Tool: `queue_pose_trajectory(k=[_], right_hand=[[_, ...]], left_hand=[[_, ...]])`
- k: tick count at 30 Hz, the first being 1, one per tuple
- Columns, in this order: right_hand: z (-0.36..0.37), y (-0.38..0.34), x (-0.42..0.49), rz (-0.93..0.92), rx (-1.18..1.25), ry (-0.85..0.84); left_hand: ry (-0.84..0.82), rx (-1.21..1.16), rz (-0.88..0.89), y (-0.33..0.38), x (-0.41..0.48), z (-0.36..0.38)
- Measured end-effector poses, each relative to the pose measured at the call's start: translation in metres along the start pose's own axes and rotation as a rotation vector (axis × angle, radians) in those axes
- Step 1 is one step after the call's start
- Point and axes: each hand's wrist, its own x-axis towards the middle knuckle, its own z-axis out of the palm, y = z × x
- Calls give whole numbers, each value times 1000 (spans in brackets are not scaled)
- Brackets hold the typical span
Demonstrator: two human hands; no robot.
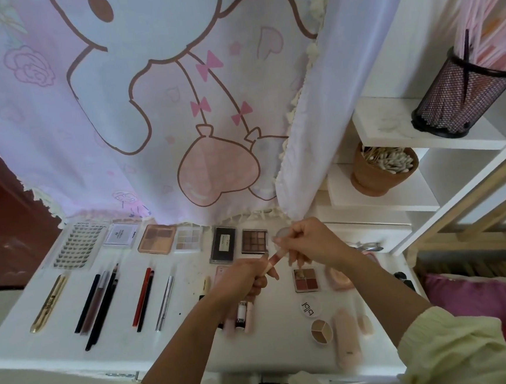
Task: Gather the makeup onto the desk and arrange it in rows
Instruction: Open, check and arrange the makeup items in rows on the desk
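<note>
- Two hands meet above the middle of the white desk (pixel 28 334), both on one pink tube (pixel 272 265), which is lifted off the surface.
- Your left hand (pixel 241 280) has its fingers curled round the tube's lower end.
- Your right hand (pixel 308 242) pinches the upper end with bent fingers. The blur hides whether the cap is seated.
- Along the curtain (pixel 146 109) lies a back row: a lash tray (pixel 77 247), then a peach palette (pixel 157 239) and a brown palette (pixel 254 240).
- In front, a gold tube (pixel 49 303) and dark pencils (pixel 102 303) lie side by side.
- Near your right forearm sit a quad palette (pixel 306 279) and a round pot (pixel 321 331).
</note>
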Motion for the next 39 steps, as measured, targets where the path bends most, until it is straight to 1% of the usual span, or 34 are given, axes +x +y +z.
queue_pose_trajectory(k=[2,4,6,8,10,13,15,18,21,23,25,27,32,36,39], right_hand=[[-5,1,1,-15,67,-10],[-9,0,1,12,110,-62],[-7,0,0,47,58,-85],[-5,1,0,32,0,-45],[-8,2,2,9,43,-29],[-15,4,3,28,118,-93],[-14,4,3,52,72,-128],[-14,1,3,30,22,-99],[-20,2,6,9,84,-116],[-20,2,6,26,95,-132],[-19,0,6,53,46,-144],[-19,-2,5,41,0,-138],[-26,-2,5,3,95,-118],[-28,-1,5,24,88,-139],[-25,-3,5,45,46,-99]], left_hand=[[-22,-21,18,0,1,-1],[-14,17,-7,1,1,-1],[-13,42,-9,1,3,0],[-26,32,-5,-2,5,-1],[-37,10,7,-5,9,-1],[-27,19,5,-5,8,-4],[-53,24,42,-4,9,-4],[-39,41,36,-7,9,-6],[-56,21,69,-7,10,-7],[-45,39,67,-8,11,-9],[-76,27,117,-13,13,-12],[-102,13,142,-17,13,-14],[-104,9,168,-21,16,-17],[-109,-1,168,-25,16,-18],[-99,-7,172,-25,16,-18]])
